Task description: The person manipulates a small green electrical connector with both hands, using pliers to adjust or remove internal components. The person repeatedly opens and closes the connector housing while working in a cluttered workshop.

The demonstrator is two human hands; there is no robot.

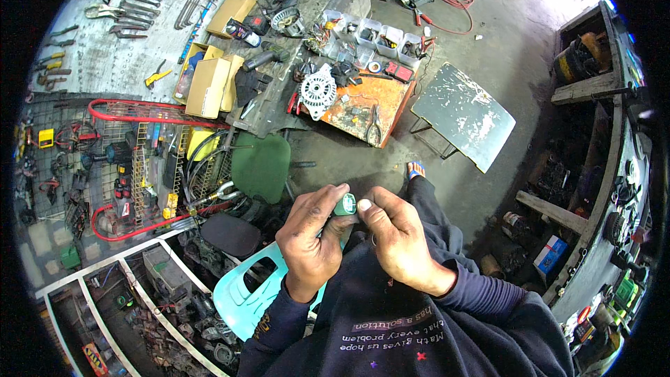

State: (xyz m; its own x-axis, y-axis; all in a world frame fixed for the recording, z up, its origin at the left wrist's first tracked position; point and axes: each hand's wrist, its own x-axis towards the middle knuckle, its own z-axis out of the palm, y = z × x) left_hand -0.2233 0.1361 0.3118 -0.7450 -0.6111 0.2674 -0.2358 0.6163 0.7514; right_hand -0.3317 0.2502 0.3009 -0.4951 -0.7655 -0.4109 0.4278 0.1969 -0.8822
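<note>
"What is that left hand [310, 241] doing?"

"It is gripping a small green block [345, 205], and its fingers are wrapping around it. The block is showing its pale end, between the two hands."

"And the right hand [405, 237]?"

"Its fingers are curling inward, and the thumb is resting just beside the block's right edge. I cannot tell whether it is pinching something too."

"What things are standing around?"

"Beyond the hands, a round silver machine part [317, 93] is lying on an orange table [354, 109], near some plastic boxes [389, 40]. To the right, a grey table [464, 115] is showing worn paint. A green chair [260, 167] and a light blue stool [244, 292] are standing on the left side."
</note>
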